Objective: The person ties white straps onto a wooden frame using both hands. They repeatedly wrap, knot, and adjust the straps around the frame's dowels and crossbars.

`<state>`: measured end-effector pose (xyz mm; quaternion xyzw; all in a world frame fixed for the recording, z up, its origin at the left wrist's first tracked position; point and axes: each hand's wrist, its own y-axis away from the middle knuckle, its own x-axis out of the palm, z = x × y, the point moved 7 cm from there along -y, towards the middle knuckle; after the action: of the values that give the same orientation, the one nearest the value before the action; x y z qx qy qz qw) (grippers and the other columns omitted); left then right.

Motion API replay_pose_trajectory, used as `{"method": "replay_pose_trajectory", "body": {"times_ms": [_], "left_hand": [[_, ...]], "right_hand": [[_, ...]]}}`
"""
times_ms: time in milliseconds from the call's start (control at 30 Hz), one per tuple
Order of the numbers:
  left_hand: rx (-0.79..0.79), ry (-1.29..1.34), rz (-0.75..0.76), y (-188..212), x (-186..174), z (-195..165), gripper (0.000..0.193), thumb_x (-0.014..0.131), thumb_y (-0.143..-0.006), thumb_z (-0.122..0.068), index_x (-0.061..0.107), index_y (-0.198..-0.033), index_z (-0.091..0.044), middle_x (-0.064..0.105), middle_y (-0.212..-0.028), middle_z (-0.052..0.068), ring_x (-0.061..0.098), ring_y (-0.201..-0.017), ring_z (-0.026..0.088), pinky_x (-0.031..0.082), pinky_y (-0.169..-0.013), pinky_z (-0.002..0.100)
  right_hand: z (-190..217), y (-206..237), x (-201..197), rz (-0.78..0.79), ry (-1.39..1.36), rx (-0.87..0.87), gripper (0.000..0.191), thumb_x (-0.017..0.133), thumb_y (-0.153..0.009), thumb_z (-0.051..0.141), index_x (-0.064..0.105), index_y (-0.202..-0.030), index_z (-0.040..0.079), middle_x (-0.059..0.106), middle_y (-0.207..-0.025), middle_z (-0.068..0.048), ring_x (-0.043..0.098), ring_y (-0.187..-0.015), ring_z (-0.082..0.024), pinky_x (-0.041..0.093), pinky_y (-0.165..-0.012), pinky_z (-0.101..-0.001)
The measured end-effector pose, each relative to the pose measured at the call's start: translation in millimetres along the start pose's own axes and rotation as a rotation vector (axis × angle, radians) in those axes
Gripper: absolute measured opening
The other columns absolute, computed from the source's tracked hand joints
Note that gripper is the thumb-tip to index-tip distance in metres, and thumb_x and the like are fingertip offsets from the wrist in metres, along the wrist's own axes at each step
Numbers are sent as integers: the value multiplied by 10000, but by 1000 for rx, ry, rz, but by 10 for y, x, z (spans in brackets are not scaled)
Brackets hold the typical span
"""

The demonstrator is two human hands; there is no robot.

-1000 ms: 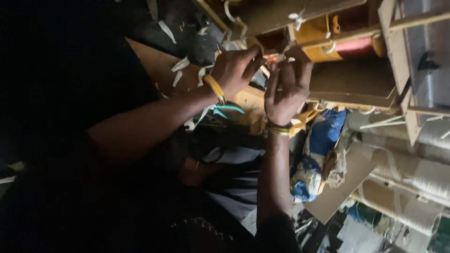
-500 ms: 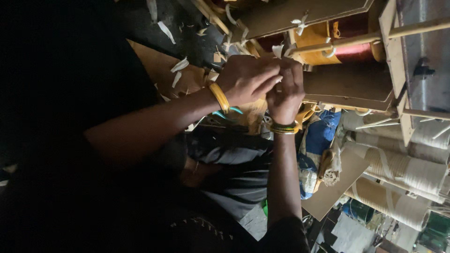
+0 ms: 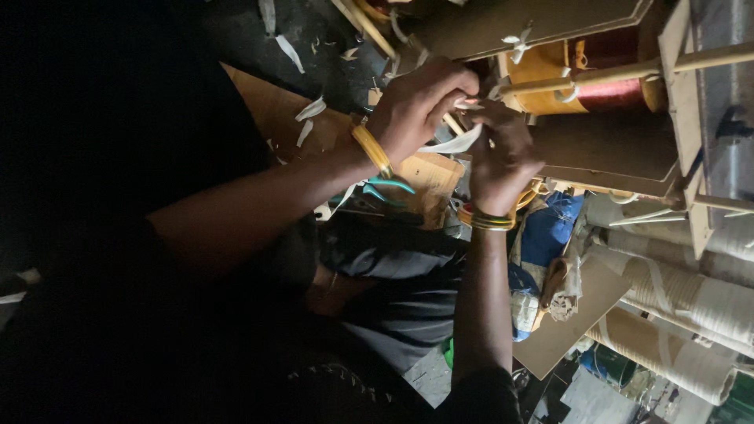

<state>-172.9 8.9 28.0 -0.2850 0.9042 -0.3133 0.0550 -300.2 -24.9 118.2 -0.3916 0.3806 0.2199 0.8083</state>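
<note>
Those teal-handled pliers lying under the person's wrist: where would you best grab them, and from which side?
Take the pliers by the teal handles, the only part clearly showing, curving out just below the left hand's bangled wrist. Come from the lower side, over the dark cloth, since the forearm covers them from above. It is too dark to see the jaws.
</note>
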Motion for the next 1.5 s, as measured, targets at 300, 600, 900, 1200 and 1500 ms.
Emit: {"method": "replay_pose_trajectory", "body": {"times_ms": [300, 600, 900, 1200, 1500], "left_hand": [[21, 43, -77, -50, 44, -187, 323, 719, -947, -70, 663, -1265, -74, 663, -1224, 146, 712, -1024, 243, 623, -854, 357], [-401, 439, -25, 28, 91, 147, 167, 731, -945, 58, 700, -1066, -53, 762, -1000, 31, 745, -845, 90, 629, -685, 252], [-290, 260, 24, 121, 254, 216, 304, 705, -959, 70, 670, -1215, -90, 807, -1103, 27, 795, -990, 86, 664, -834, 224], [-410, 59, 272, 193, 507, 604, 457, 727, -968, -78, 624, -1408, -145, 797, -1024, 48, 710, -645, 101, 592, -558, 247], [112, -630, 251, 337, 776, 650, 349, 716, -1072, -150, 563, -1384, -110, 679, -942, 48, 593, -567, 95, 518, -457, 219]], "right_hand": [[123, -116, -68, 19, 137, 62, 268, 673, -879, -179, 747, -1060, 3, 769, -1068, -114, 748, -912, -153, 606, -800, -280], [-126, -79, -12, 30, -397, 309, 259, 686, -935, -203, 727, -1091, 0, 773, -1129, -93, 747, -1022, -135, 623, -924, -285], [39, -198, -120, 203, 69, 139, 248, 692, -863, -186, 738, -1010, 8, 779, -1050, -121, 760, -931, -150, 592, -747, -254], [-69, -21, 178, -136, 537, -572, 124, 771, -913, -68, 696, -1000, -22, 680, -1061, -105, 679, -918, -216, 572, -723, -359], [-269, 226, 153, -230, 234, -195, 113, 725, -906, -40, 725, -1014, -8, 641, -1200, -89, 629, -1113, -236, 572, -890, -386]]}}
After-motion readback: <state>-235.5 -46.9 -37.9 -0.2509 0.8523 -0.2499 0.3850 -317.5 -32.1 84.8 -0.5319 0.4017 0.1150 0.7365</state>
